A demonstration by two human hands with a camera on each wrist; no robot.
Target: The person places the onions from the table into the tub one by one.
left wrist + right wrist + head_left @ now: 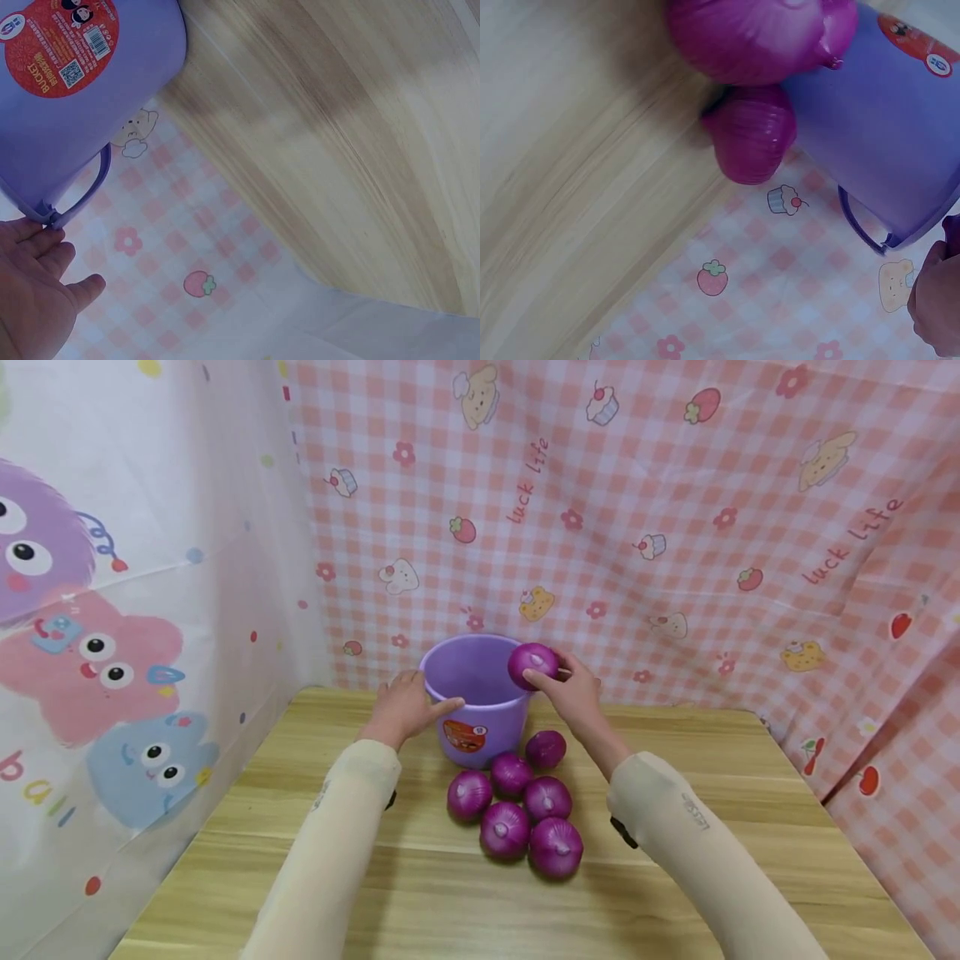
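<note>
Your right hand (573,689) pinches one onion (531,664) at one bucket's (504,727) rim (491,705); your left hand (402,703), unclenched, touches it. Six onions (505,831) lie on the table (450,918). One label (64,45) reads "BUCKET"; the cloth (675,664), "luck life" twice

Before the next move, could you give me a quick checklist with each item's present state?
1. Onion gripped in the right hand: ok.
2. Bucket upright on the table: ok.
3. Left hand on the bucket's rim: ok.
4. Held onion clear of the rim: cannot tell; they overlap in the head view.
5. Table free of loose onions: not ok, six lie there.
</note>
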